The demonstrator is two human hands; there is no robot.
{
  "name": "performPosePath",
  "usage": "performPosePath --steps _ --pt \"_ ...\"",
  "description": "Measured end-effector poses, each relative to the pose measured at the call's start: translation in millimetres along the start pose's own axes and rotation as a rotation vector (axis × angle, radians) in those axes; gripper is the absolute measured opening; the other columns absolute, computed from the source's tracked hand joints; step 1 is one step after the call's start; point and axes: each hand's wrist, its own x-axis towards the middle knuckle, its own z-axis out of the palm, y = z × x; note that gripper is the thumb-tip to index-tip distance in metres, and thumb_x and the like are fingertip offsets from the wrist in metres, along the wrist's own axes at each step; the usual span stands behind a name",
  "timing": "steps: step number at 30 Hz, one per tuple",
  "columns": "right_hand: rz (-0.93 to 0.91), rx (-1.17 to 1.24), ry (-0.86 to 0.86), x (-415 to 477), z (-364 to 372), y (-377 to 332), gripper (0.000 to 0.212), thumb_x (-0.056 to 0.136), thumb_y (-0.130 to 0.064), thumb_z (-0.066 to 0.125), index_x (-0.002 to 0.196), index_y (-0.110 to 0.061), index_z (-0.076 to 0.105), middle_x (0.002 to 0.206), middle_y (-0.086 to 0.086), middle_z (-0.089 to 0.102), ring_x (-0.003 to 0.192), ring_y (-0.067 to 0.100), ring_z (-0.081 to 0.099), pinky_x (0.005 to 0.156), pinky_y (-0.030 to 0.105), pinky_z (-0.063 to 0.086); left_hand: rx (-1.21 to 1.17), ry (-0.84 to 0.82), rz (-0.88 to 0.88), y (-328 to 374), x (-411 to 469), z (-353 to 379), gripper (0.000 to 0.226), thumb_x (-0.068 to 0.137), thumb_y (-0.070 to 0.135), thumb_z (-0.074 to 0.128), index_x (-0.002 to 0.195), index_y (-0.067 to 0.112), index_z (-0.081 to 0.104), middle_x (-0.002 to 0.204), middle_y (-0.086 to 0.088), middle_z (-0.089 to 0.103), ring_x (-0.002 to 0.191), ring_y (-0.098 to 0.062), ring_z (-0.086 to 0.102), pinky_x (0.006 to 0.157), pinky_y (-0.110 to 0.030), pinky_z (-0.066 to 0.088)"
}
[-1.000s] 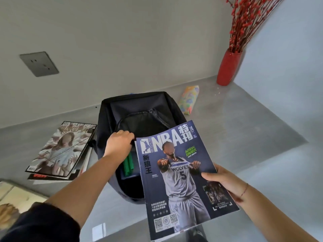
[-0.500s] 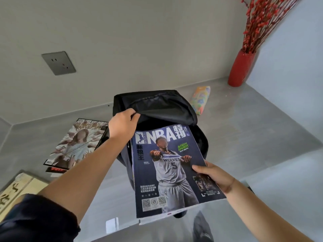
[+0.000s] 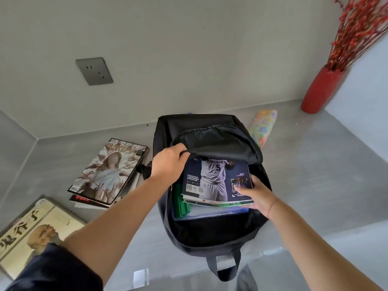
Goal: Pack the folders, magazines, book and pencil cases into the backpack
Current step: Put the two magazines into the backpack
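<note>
Head view shows the thin, floppy magazine (image 3: pixel 217 181) half inside the backpack (image 3: pixel 212 232), right hand (image 3: pixel 255 196) fingers pinching its near corner, left hand (image 3: pixel 168 162) gripping the soft flap; it probably slides best supported along its edge.

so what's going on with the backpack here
A person is packing a black backpack on a grey counter. The left hand holds the flap open while the right hand slides a basketball magazine in, on top of the green folders already inside; it is partly in. Still out on the counter: a stack of magazines, a book and a colourful pencil case.
</note>
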Motion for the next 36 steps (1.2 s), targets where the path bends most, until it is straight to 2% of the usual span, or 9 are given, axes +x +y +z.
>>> performPosePath --steps 5,14,17,19,21,25,27,31,36 --pt "0.003 -0.103 -0.004 -2.0 -5.1 3.7 0.069 0.086 0.008 0.057 0.135 -0.036 0.038 0.108 -0.004 0.059 0.089 0.016 0.063 0.058 0.036 0.06 -0.05 -0.102 0.104 -0.4 3.4 16.9 0.03 0.095 0.022 0.052 0.123 0.02 0.061 0.121 0.0 0.065 0.113 -0.02 0.056 0.091 -0.033 0.046" --pt "0.021 -0.192 0.176 35.7 26.0 -36.6 0.06 0.089 0.009 0.049 0.142 -0.013 0.032 0.121 0.008 0.041 0.102 0.03 0.051 0.085 0.05 0.052 -0.134 -0.036 0.035 0.0 4.3 22.4 0.028 0.095 0.021 0.052 0.121 0.02 0.064 0.111 -0.004 0.071 0.101 -0.022 0.064 0.083 -0.029 0.047" --pt "0.009 -0.902 0.387 24.3 39.3 -35.1 0.052 0.087 -0.01 0.055 0.136 -0.007 0.036 0.131 0.018 0.041 0.119 0.04 0.045 0.099 0.05 0.041 -0.152 -0.075 0.019 -1.4 -0.2 23.4 0.028 0.094 0.022 0.054 0.12 0.021 0.064 0.11 -0.002 0.07 0.102 -0.02 0.062 0.084 -0.028 0.048" --pt "-0.174 -1.165 0.484 7.2 54.7 -34.4 0.04 0.084 -0.018 0.058 0.122 -0.009 0.049 0.126 0.015 0.045 0.119 0.037 0.044 0.097 0.047 0.04 -0.162 -0.085 0.052 -4.0 -7.1 21.6 0.029 0.091 0.026 0.058 0.12 0.02 0.064 0.113 0.0 0.069 0.105 -0.017 0.059 0.085 -0.024 0.043" --pt "-0.366 -1.019 0.393 -12.9 77.6 -41.5 0.019 0.083 -0.01 0.054 0.098 -0.014 0.064 0.106 0.008 0.06 0.103 0.03 0.055 0.083 0.038 0.046 -0.145 -0.059 0.097 -8.5 -14.9 16.9 0.033 0.088 0.032 0.063 0.118 0.018 0.065 0.117 0.001 0.067 0.112 -0.016 0.056 0.092 -0.024 0.04" --pt "-0.443 -0.702 -0.139 -40.4 146.2 -50.5 0.041 0.075 0.004 0.038 0.058 -0.026 0.059 0.064 -0.005 0.064 0.061 0.01 0.06 0.063 0.028 0.05 -0.05 0.102 0.105 -39.8 -34.3 -7.6 0.031 0.087 0.029 0.064 0.111 0.01 0.068 0.116 -0.007 0.066 0.111 -0.027 0.057 0.095 -0.042 0.044" --pt "-0.393 -0.611 -0.268 -43.3 186.8 -42.0 0.038 0.077 0.005 0.037 0.065 -0.021 0.062 0.068 0.002 0.067 0.068 0.017 0.065 0.071 0.036 0.058 -0.038 0.166 0.006 -69.5 -47.8 -23.2 0.026 0.09 0.025 0.059 0.11 0.01 0.067 0.113 -0.008 0.067 0.107 -0.029 0.058 0.091 -0.043 0.046" --pt "-0.211 -0.422 -0.34 -24.5 256.6 -12.0 0.024 0.087 0.001 0.055 0.108 -0.004 0.064 0.104 0.011 0.065 0.096 0.018 0.059 0.09 0.035 0.049 -0.091 0.226 -0.338 -142.8 -80.5 -47.6 0.027 0.091 0.017 0.053 0.116 0.01 0.063 0.122 -0.012 0.062 0.114 -0.03 0.054 0.094 -0.037 0.042" --pt "0.028 -0.348 -0.338 3.6 313.0 3.9 0.021 0.085 -0.006 0.057 0.072 -0.014 0.043 0.076 0.004 0.037 0.074 0.018 0.037 0.074 0.028 0.029 -0.14 0.156 -0.706 -225.0 -101.4 -65.5 0.039 0.095 0.023 0.047 0.131 0.009 0.049 0.134 -0.014 0.052 0.113 -0.03 0.054 0.09 -0.038 0.044"
